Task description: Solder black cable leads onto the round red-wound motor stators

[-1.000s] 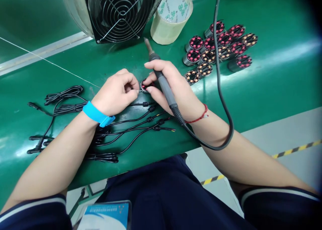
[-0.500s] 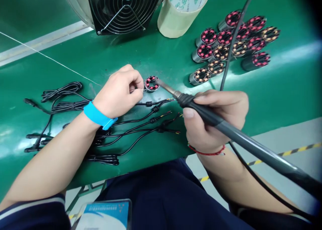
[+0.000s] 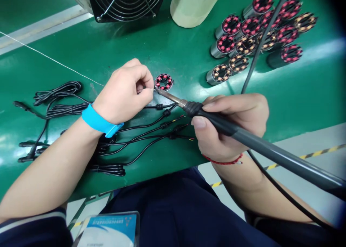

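My right hand (image 3: 235,122) grips a soldering iron (image 3: 273,151) like a pen. Its tip is at the lower left edge of a small motor stator (image 3: 164,82) with red windings. My left hand (image 3: 127,90) is closed in a pinch on thin solder wire (image 3: 58,61), which runs in from the upper left. The wire's short end pokes out from the fingertips close to the iron's tip; whether they touch is too small to tell. Below the stator lie black cables (image 3: 140,126) with bared coloured ends, partly hidden under my left forearm.
Several motor stators (image 3: 244,45) with red or copper windings stand in a group at the upper right, and the iron's cord (image 3: 261,41) hangs across them. A black fan (image 3: 127,4) and a wide tape roll (image 3: 193,5) stand at the back of the green table (image 3: 183,56).
The iron's tip has moved left and down, from the stator's right side to its lower left edge beside the solder wire. The view has shifted slightly.
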Action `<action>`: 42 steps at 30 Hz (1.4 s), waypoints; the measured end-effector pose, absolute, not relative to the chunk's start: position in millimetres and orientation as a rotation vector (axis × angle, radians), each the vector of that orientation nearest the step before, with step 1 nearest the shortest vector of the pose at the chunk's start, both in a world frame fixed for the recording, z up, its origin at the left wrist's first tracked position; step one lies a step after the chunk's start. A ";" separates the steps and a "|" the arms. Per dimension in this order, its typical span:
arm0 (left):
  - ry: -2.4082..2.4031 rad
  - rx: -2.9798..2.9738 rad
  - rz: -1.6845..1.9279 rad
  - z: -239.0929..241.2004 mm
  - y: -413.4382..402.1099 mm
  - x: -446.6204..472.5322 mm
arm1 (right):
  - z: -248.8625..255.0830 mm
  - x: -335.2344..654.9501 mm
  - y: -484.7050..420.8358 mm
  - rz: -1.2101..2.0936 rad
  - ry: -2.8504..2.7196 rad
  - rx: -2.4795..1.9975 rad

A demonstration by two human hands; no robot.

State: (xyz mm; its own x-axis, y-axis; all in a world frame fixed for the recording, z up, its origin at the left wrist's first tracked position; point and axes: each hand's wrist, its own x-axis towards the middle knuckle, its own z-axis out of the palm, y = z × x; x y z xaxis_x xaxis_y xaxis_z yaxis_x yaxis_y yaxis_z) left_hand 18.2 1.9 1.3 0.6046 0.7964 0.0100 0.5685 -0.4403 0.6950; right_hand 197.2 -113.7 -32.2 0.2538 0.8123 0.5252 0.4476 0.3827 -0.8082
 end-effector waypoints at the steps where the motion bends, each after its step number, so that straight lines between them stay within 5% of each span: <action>1: 1.073 2.172 0.451 1.4 1.9 18.4 | -31.8 197.0 -112.6 0.363 -1.368 -1.221; 21: 1.086 2.178 0.511 -1.3 2.6 16.9 | -25.1 199.3 -103.5 0.221 -1.500 -1.275; 34: 1.049 2.196 0.545 -3.8 5.8 16.8 | 12.9 203.3 -50.3 0.899 -1.710 -1.232; 42: 1.097 2.125 0.481 -1.5 3.9 19.1 | -33.9 199.7 -42.0 0.526 -1.948 -1.205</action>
State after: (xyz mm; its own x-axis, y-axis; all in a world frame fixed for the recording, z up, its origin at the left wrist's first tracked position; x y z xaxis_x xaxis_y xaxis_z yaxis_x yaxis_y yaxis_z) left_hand 19.1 3.9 -1.5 0.5747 0.8183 0.0125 0.5633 -0.4067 0.7193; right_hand 199.7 -42.0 -33.9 -0.2550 0.8828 0.3944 0.5647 0.4671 -0.6804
